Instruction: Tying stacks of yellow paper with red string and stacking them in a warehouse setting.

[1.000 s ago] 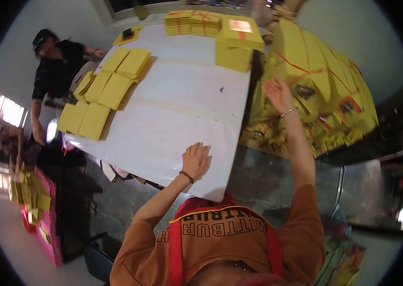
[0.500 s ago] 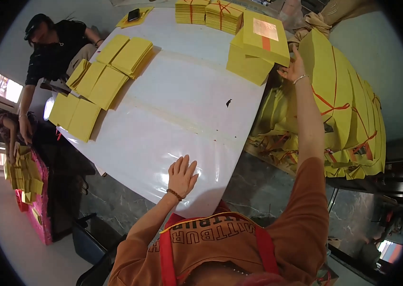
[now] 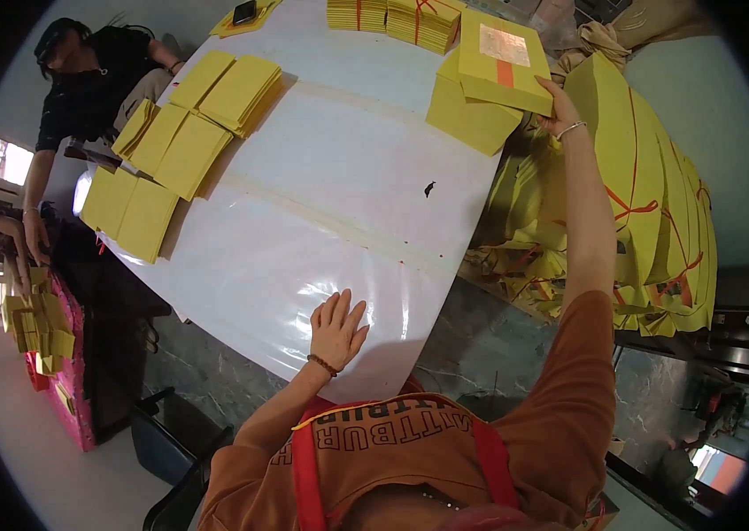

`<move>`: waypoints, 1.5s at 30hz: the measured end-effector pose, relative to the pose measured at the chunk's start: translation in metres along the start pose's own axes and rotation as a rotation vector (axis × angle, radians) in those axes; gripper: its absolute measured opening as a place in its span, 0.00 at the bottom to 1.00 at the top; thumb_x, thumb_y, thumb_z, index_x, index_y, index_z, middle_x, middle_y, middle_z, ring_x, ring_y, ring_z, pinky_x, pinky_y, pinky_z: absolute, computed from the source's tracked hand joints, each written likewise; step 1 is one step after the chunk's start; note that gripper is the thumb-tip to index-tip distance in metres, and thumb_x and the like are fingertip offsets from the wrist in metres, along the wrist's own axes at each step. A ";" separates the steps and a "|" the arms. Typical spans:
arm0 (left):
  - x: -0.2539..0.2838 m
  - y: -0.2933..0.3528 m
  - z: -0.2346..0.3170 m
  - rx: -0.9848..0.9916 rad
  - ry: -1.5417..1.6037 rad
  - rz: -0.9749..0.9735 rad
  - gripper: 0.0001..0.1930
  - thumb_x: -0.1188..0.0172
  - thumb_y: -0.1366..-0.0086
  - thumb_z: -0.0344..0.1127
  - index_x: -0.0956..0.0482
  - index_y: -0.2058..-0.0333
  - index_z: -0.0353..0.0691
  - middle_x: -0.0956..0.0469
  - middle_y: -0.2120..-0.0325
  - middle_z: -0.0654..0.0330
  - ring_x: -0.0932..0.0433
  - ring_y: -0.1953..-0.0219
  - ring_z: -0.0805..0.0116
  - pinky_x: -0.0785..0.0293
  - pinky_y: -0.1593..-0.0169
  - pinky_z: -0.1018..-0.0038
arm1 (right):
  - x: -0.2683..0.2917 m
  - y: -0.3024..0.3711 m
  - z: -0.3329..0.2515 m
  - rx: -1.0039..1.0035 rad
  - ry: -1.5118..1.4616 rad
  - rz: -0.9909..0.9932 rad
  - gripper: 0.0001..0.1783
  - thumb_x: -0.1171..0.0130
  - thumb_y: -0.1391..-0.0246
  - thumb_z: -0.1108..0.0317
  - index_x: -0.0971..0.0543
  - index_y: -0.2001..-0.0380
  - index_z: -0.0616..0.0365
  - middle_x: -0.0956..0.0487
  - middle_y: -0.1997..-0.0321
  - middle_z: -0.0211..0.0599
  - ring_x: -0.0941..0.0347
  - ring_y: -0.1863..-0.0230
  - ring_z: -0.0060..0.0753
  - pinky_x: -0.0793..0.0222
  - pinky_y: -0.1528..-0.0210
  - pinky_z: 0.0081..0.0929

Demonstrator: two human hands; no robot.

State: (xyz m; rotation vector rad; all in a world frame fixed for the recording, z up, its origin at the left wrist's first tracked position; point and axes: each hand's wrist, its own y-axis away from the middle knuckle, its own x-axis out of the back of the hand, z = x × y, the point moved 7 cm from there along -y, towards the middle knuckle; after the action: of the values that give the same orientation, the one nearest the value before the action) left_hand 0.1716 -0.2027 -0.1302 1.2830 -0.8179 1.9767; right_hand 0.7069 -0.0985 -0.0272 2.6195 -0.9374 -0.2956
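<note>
My left hand [image 3: 337, 334] lies flat on the white plastic-covered table [image 3: 321, 186], fingers spread and nothing in them. Far off at the right edge, my right hand [image 3: 562, 108] grips the near right corner of a stack of yellow paper [image 3: 516, 84]. This stack carries a shiny coppery rectangle and an orange-red strip on top. It sits askew on another yellow stack [image 3: 474, 119], whose corner reaches the table's edge. The fingers under the corner are partly hidden.
Several folded yellow paper piles [image 3: 190, 146] line the table's left side. Red-tied yellow bundles [image 3: 432, 25] and a black phone [image 3: 244, 12] are at the far end. A large tied yellow heap [image 3: 649, 195] stands right. Two people are at left, near a pink-covered table [image 3: 69, 354]; a black chair [image 3: 171, 438] stands lower left.
My right hand has closed on the corner of the labelled yellow stack, its fingers now over the edge. The view has shifted slightly. My left hand stays flat on the table.
</note>
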 end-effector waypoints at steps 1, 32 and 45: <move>0.000 0.001 0.000 0.003 0.003 -0.001 0.23 0.46 0.46 0.42 0.32 0.51 0.45 0.41 0.45 0.51 0.44 0.44 0.53 0.49 0.45 0.59 | -0.005 0.001 -0.006 0.060 -0.038 -0.053 0.14 0.39 0.56 0.54 0.25 0.70 0.50 0.25 0.72 0.25 0.30 0.76 0.18 0.36 0.81 0.19; -0.025 0.010 -0.173 0.383 1.162 -0.273 0.30 0.49 0.41 0.46 0.43 0.44 0.36 0.33 0.51 0.49 0.30 0.54 0.57 0.33 0.53 0.66 | -0.296 0.377 0.317 0.033 -0.436 0.292 0.27 0.47 0.47 0.66 0.41 0.47 0.62 0.34 0.50 0.40 0.35 0.52 0.39 0.33 0.54 0.37; 0.053 0.057 -0.161 0.384 0.709 -0.263 0.22 0.53 0.40 0.41 0.39 0.48 0.37 0.32 0.55 0.47 0.30 0.55 0.52 0.33 0.53 0.67 | -0.293 0.389 0.332 -0.137 0.060 0.025 0.29 0.47 0.46 0.62 0.41 0.45 0.64 0.33 0.50 0.41 0.32 0.56 0.34 0.32 0.61 0.28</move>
State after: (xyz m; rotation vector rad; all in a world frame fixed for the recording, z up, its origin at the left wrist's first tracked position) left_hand 0.0242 -0.1027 -0.1433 0.7206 0.0715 2.1991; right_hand 0.1596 -0.2725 -0.1604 2.4761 -0.8966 -0.2631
